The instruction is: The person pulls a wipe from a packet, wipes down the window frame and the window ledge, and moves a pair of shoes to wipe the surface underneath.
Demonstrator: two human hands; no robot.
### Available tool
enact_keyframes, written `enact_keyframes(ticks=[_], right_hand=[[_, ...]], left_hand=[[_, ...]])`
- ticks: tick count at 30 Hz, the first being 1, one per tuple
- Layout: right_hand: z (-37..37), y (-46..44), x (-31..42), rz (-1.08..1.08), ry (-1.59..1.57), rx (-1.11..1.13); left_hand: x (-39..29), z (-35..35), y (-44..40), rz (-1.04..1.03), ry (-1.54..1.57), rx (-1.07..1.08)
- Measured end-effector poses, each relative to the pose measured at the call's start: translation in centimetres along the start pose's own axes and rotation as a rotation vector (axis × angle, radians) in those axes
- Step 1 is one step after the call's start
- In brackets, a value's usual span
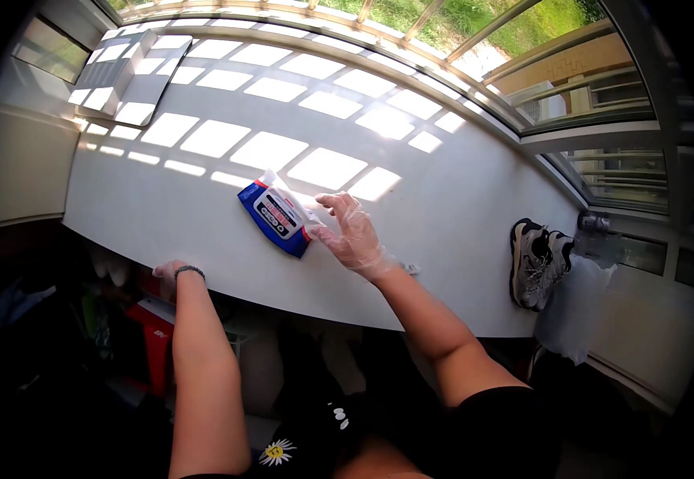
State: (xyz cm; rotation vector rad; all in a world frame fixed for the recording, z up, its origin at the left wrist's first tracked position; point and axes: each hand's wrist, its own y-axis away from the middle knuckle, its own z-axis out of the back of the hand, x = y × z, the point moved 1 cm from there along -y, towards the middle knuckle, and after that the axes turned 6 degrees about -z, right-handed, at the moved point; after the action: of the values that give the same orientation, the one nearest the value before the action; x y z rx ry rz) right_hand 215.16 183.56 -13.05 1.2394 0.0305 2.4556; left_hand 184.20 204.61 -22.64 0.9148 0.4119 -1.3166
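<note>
Your right hand [355, 239], fingers parted, adjoins the wipes pack [277, 215]; gripping calls for closure. Left hand [170, 271]: grasp indeterminable

Harsh daylight through the windows [578, 76]. Blown-out patches and bar shadows on the worktop [442, 239]. Area under it near black, detail lost. Strong fisheye: edges bowed, corners black. Hands [352, 239] readable, slightly soft.
</note>
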Motion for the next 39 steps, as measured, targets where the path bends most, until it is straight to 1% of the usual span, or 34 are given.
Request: enact_keyframes(ticks=[2,4,5,6,7,8,10,12,13,14,15,16,18,19,20,21,22,23,24,25,26,28,29,30,31,32,33,35,37,38,39], right_hand=[[2.2,6.0,-3.5,0.110,0.326,0.181],[4.7,10.0,-7.1,0.217,0.628,0.255],[5.2,11.3,-9.5,0.220,0.631,0.254],[5.3,12.3,-12.2,0.236,0.569,0.303],[5.4,12.4,-13.6,0.256,0.510,0.349],[5.6,11.3,-13.8,0.266,0.515,0.340],[5.3,8.9,-14.2,0.154,0.308,0.174],[7.4,2.3,-12.9,-0.008,0.160,-0.230],[8.9,-2.0,-13.5,0.055,0.228,-0.454],[10.9,-6.2,-13.6,0.098,0.338,-0.604],[11.3,-10.2,-16.6,-0.076,0.145,-0.759],[12.4,-13.3,-15.4,-0.415,-0.018,-0.767],[12.1,-19.7,-21.6,-0.308,0.356,-1.030],[11.7,-22.1,-21.0,-0.490,-0.120,-0.989],[10.3,-23.7,-18.5,-0.447,0.029,-0.965],[8.3,-25.4,-16.3,-0.353,0.308,-0.901],[6.3,-26.3,-13.0,-0.214,0.400,-0.858],[2.9,-29.8,-14.7,-0.221,0.376,-0.861],[1.3,-30.0,-12.1,0.035,0.708,-0.848],[0.5,-29.5,-9.8,0.019,0.514,-0.755],[0.5,-28.4,-8.7,0.228,0.521,-0.593],[1.2,-23.3,-7.8,0.089,0.246,-0.382],[2.2,-20.6,-9.7,0.294,0.481,-0.429],[4.5,-17.3,-11.3,0.216,0.453,-0.403],[5.7,-15.4,-16.5,0.035,0.500,-0.523],[9.2,-13.6,-19.5,0.027,0.408,-0.650],[11.9,-12.3,-22.2,-0.156,0.008,-0.784],[15.7,-10.7,-22.6,-0.272,0.450,-0.876],[13.5,-12.4,-19.3,-0.143,0.458,-0.866],[11.3,-12.2,-17.2,-0.168,0.360,-0.681],[8.9,-10.5,-15.7,0.046,0.306,-0.656]], left_hand=[[0.3,0.3,-0.6,0.005,-0.003,-0.005],[0.3,0.3,-0.8,0.013,0.007,-0.005],[0.3,0.3,-0.7,0.015,0.013,-0.003],[0.3,0.2,-0.7,0.016,0.020,0.000],[0.2,0.1,-0.4,0.018,0.030,0.004],[0.1,-0.3,0.0,0.022,0.047,0.011],[-0.1,-0.8,0.6,0.018,0.069,0.027],[-0.1,-0.5,0.7,0.000,-0.045,0.047],[-0.1,-0.5,0.7,-0.009,-0.072,0.052],[0.0,-0.4,0.6,-0.017,-0.099,0.056],[0.1,-0.5,0.2,-0.011,-0.154,0.080],[0.1,-0.7,-0.2,-0.006,-0.208,0.104],[0.8,-1.4,-1.6,-0.027,-0.226,0.109],[1.2,-1.7,-2.2,-0.034,-0.217,0.108],[1.3,-2.0,-2.7,-0.042,-0.214,0.103],[1.4,-2.2,-3.1,-0.050,-0.215,0.096],[1.6,-2.5,-3.4,-0.057,-0.217,0.089],[1.7,-2.8,-3.6,-0.061,-0.218,0.086],[1.9,-3.2,-3.7,-0.062,-0.214,0.087],[2.0,-3.2,-4.0,-0.063,-0.215,0.084],[2.0,-3.2,-3.9,-0.062,-0.209,0.087],[2.1,-3.5,-4.2,-0.072,-0.231,0.092],[2.1,-3.5,-4.1,-0.068,-0.237,0.105],[2.0,-3.5,-4.1,-0.065,-0.246,0.115],[2.0,-3.5,-4.3,-0.068,-0.255,0.119],[2.0,-3.5,-4.4,-0.066,-0.260,0.124],[2.0,-3.6,-4.5,-0.069,-0.266,0.131],[2.2,-3.3,-4.8,-0.095,-0.275,0.140],[2.1,-4.1,-4.7,-0.075,-0.140,0.129],[2.1,-4.1,-5.2,-0.080,-0.089,0.110],[2.2,-4.2,-5.5,-0.095,-0.154,0.120]])
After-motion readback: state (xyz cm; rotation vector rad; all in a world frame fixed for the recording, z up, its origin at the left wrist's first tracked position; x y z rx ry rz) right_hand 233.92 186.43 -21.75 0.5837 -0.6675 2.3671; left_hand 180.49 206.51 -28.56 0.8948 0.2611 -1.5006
